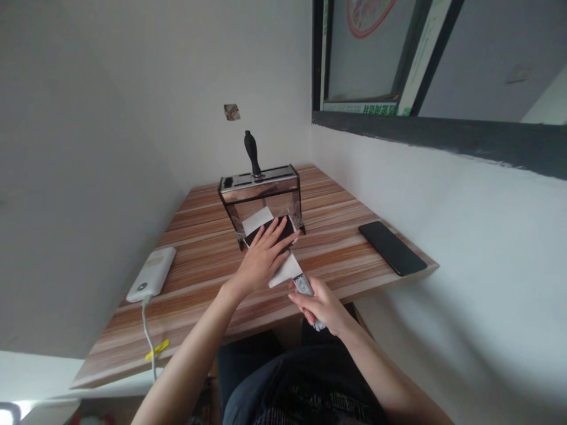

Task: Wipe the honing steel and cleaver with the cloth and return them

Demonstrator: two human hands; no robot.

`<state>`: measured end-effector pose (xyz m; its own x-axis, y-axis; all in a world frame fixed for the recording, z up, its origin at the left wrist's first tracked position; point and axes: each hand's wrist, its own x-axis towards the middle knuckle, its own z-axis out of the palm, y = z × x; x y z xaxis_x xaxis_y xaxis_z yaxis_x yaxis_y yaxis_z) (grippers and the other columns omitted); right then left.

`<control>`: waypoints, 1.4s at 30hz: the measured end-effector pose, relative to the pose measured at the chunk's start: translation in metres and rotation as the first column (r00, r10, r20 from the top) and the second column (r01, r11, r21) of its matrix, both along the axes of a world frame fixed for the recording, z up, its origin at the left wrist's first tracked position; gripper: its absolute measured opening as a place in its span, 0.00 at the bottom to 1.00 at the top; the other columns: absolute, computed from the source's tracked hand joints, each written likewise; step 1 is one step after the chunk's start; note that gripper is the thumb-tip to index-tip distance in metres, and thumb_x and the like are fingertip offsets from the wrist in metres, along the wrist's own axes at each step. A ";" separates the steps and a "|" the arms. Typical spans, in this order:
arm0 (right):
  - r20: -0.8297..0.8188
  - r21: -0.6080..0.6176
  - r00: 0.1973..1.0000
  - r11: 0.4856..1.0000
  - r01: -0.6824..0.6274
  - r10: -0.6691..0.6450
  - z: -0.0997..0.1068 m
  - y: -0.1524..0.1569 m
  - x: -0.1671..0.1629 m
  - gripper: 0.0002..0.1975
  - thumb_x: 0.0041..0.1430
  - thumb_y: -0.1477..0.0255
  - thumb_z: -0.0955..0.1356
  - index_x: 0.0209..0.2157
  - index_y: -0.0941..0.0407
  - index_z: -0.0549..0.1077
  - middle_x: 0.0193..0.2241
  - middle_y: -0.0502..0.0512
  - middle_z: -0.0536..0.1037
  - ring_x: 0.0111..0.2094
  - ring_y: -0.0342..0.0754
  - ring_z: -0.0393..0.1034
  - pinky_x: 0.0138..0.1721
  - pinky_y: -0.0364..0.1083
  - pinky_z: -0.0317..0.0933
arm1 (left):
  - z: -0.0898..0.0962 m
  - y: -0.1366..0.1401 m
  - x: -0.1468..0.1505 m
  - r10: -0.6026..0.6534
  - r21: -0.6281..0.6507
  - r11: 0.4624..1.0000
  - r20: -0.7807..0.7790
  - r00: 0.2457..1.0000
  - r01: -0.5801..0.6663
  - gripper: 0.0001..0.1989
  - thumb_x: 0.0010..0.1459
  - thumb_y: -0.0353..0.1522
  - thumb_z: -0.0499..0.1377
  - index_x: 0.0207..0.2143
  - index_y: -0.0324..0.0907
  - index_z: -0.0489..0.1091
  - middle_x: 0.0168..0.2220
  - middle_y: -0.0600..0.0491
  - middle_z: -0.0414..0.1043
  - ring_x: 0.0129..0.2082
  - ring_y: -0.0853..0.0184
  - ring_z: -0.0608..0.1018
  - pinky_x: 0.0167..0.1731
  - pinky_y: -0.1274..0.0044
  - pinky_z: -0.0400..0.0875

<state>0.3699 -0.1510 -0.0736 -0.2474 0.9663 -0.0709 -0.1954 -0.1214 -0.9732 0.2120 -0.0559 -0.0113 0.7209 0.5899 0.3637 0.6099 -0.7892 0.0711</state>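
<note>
My left hand (268,251) lies flat with its fingers spread on a dark rectangular piece (284,229). White paper (286,270) shows below that hand, and another white piece (258,220) sticks out above it. Near the table's front edge, my right hand (322,304) is closed around a slim grey-and-white patterned object (303,284); its exact kind is not clear. The upper end of this object meets the lower edge of the white paper. Just behind my left hand stands a metal-topped box with clear-looking sides (266,190) and an upright black handle (251,152).
A black phone (392,248) rests at the right edge of the wood-grain table (199,265). To the left are a white power bank (153,273), its white cable (147,330) and a yellow strip (157,349). Walls border the table; a dark-framed window (363,59) is at upper right.
</note>
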 end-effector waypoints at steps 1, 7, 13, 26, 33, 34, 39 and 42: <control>0.000 0.001 1.000 1.000 -0.001 0.001 0.000 0.000 0.000 0.15 0.53 0.63 0.69 0.37 0.57 0.65 0.16 0.39 0.64 0.10 0.33 0.52 0.11 0.35 0.47 | 0.000 0.003 -0.001 0.018 0.008 1.000 0.007 1.000 -0.018 0.24 0.66 0.36 0.44 0.63 0.51 0.49 0.68 0.51 0.38 0.67 0.61 0.42 0.62 0.58 0.44; -0.008 0.010 1.000 1.000 -0.013 0.013 0.000 0.001 -0.001 0.13 0.53 0.65 0.68 0.38 0.57 0.65 0.16 0.39 0.64 0.11 0.33 0.52 0.11 0.34 0.48 | -0.001 0.022 -0.007 0.101 0.008 0.995 0.075 0.992 -0.102 0.23 0.66 0.37 0.43 0.63 0.50 0.50 0.68 0.48 0.35 0.67 0.60 0.42 0.61 0.58 0.44; -0.019 0.012 1.000 1.000 -0.015 0.015 0.000 0.000 0.001 0.13 0.54 0.66 0.68 0.38 0.57 0.65 0.16 0.39 0.64 0.11 0.33 0.52 0.12 0.34 0.47 | -0.002 0.035 -0.011 0.169 0.003 0.985 0.131 0.977 -0.171 0.23 0.66 0.36 0.43 0.63 0.48 0.52 0.68 0.47 0.33 0.67 0.60 0.41 0.61 0.57 0.43; -0.060 -0.015 0.998 1.000 0.010 -0.011 0.001 0.000 0.002 0.14 0.52 0.65 0.69 0.37 0.57 0.65 0.15 0.38 0.64 0.10 0.32 0.51 0.11 0.34 0.47 | -0.013 0.011 0.000 0.213 0.038 0.975 0.150 0.966 -0.221 0.23 0.66 0.34 0.44 0.63 0.47 0.53 0.67 0.45 0.42 0.66 0.61 0.47 0.61 0.59 0.46; -0.078 -0.010 0.996 0.999 0.036 -0.036 -0.001 0.000 0.001 0.14 0.52 0.65 0.69 0.36 0.57 0.65 0.15 0.39 0.64 0.10 0.32 0.51 0.11 0.34 0.48 | -0.022 -0.016 0.011 0.192 0.033 0.979 0.144 0.971 -0.199 0.23 0.65 0.32 0.46 0.62 0.47 0.53 0.67 0.46 0.42 0.66 0.61 0.46 0.61 0.60 0.46; -0.080 -0.011 0.996 0.999 0.040 -0.041 -0.001 0.000 0.000 0.14 0.52 0.65 0.69 0.36 0.57 0.65 0.15 0.39 0.64 0.10 0.32 0.51 0.10 0.34 0.47 | -0.024 -0.021 0.012 0.186 0.029 0.981 0.139 0.973 -0.192 0.23 0.65 0.32 0.46 0.62 0.48 0.53 0.67 0.47 0.41 0.66 0.61 0.46 0.61 0.60 0.46; -0.081 -0.002 0.994 0.998 0.069 -0.069 -0.002 0.002 -0.001 0.12 0.50 0.66 0.70 0.31 0.56 0.63 0.15 0.39 0.65 0.09 0.33 0.51 0.09 0.34 0.48 | -0.031 -0.044 0.016 0.126 0.015 0.992 0.108 0.986 -0.128 0.25 0.63 0.30 0.49 0.62 0.48 0.53 0.67 0.48 0.39 0.67 0.60 0.45 0.62 0.59 0.45; -0.079 -0.001 0.993 0.997 0.083 -0.083 -0.004 0.003 -0.001 0.11 0.50 0.69 0.69 0.28 0.56 0.61 0.15 0.39 0.66 0.09 0.33 0.52 0.09 0.34 0.48 | -0.032 -0.055 0.017 0.095 -0.007 0.995 0.095 0.991 -0.095 0.26 0.63 0.30 0.49 0.63 0.48 0.52 0.67 0.49 0.40 0.66 0.60 0.45 0.62 0.59 0.45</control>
